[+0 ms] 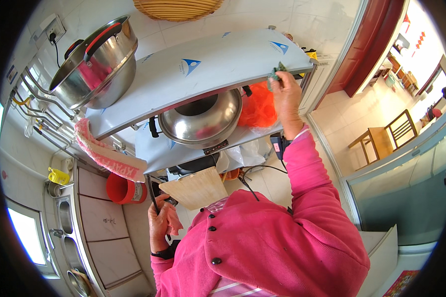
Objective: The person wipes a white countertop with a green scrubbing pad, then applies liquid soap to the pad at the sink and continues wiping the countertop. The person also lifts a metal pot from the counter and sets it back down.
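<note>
My right hand (287,98) is at the right end of a metal shelf unit's top shelf (230,59), its fingers closed on a small dark green item (276,74), perhaps a cloth or scouring pad. Low on the left, my left hand (159,219) grips a thin black bar or strap (153,196) and a pink cloth (173,222). Between the hands, a lidded steel wok (204,126) stands on the shelf below, beside an orange-red plastic bag (259,105). A wooden cutting board (195,187) leans lower down, close to my jacket. A pink and white towel (107,156) hangs from the left shelf end.
Large steel pots (96,74) are stacked at the top shelf's left end. A red bucket (124,188) stands on the floor near the sink counter (65,217). A black cable (260,167) hangs near my right forearm. A wooden chair (381,139) stands beyond the doorway.
</note>
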`<state>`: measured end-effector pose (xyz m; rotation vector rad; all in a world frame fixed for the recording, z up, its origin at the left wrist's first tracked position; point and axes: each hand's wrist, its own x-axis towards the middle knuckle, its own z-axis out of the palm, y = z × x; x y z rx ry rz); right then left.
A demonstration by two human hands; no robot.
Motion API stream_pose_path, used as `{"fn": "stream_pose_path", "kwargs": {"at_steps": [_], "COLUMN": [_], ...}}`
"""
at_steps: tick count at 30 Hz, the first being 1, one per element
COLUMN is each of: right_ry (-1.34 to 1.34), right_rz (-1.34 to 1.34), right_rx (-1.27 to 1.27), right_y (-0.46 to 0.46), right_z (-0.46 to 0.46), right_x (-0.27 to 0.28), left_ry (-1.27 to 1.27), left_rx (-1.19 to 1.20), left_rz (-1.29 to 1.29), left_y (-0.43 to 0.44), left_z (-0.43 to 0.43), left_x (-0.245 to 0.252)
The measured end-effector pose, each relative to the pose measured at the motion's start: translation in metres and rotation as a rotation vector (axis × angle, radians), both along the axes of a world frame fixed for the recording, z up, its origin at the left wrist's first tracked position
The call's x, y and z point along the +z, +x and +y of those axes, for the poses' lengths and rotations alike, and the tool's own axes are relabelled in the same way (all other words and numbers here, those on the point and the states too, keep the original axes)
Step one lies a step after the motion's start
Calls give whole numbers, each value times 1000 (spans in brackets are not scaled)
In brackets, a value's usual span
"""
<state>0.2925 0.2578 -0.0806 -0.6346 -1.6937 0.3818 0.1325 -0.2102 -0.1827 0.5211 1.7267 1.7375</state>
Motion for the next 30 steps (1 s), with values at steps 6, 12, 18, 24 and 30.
{"fn": "stream_pose_path", "kwargs": {"at_steps": [6,12,18,24,30], "right_ry": [122,-17,59,-26,62], "right_rz": [-57,-46,-87,-56,-83], "right_rx": [36,-170,-56,-104,-78], "right_y": [-32,0,-16,-2,-9], "right_z": [-23,3,-9,0,-5], "right_x": [-7,13,6,11,11], "left_ry": [4,-14,-9,-78,-354], "left_rx": [-38,17,258,307,345], "left_rz": [15,36,427,827,903], "left_y": [-6,-10,-65,-114,-122], "left_z": [-2,-5,15,64,93], "left_x": [6,15,63,119,125]}}
